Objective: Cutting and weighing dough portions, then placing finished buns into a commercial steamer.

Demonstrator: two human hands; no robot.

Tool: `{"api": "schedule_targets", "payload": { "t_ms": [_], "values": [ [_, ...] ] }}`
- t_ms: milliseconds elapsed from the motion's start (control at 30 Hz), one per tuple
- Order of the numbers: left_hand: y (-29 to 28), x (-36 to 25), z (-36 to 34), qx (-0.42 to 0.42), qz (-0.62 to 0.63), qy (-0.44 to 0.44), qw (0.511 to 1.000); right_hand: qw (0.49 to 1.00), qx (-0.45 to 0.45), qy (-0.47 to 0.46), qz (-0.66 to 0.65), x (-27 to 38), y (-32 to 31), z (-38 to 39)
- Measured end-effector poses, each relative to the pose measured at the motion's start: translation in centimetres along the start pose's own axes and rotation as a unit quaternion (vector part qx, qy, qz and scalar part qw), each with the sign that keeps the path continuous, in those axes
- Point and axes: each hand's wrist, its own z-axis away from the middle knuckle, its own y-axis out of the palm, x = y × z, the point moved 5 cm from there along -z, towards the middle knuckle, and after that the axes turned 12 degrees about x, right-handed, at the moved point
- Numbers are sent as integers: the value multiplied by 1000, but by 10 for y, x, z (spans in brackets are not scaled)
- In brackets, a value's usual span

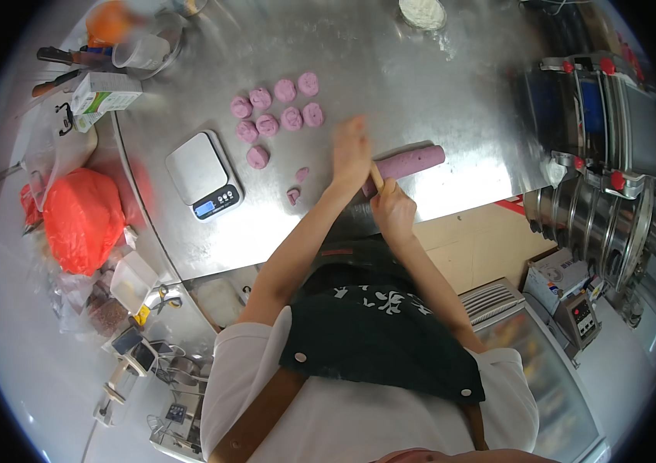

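A purple dough log (413, 160) lies on the steel table. At its left end, my right hand (394, 210) is closed round a tool with a light wooden handle (376, 176); its working end is hidden, so I cannot make out its kind. My left hand (352, 154) is just left of the handle, over the table, its fingers smeared by motion. Two small purple dough scraps (302, 174) rest to the left of it. Several round purple dough pieces (267, 125) stand in loose rows farther left. Beside them is a digital kitchen scale (197, 170) with a bare plate.
The steel table (451, 100) has a bowl of white powder (422, 12) at its far edge. At the far left are a knife (56, 55), a plastic tub (143, 52) and a green-white box (108, 92). A red plastic bag (83, 220) sits left. Metal equipment (602, 116) stands right.
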Motion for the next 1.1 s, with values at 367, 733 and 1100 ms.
{"api": "schedule_targets", "payload": {
  "t_ms": [367,733,1100],
  "values": [
    [33,27,70,13,-298,56,953,992,-18,46,-114,-16,-33,27],
    [-252,117,143,-418,-187,-7,889,987,-10,23,-157,18,-29,29],
    [-118,82,115,-159,-185,38,969,995,12,-39,-92,45,-5,22]
  ]
}}
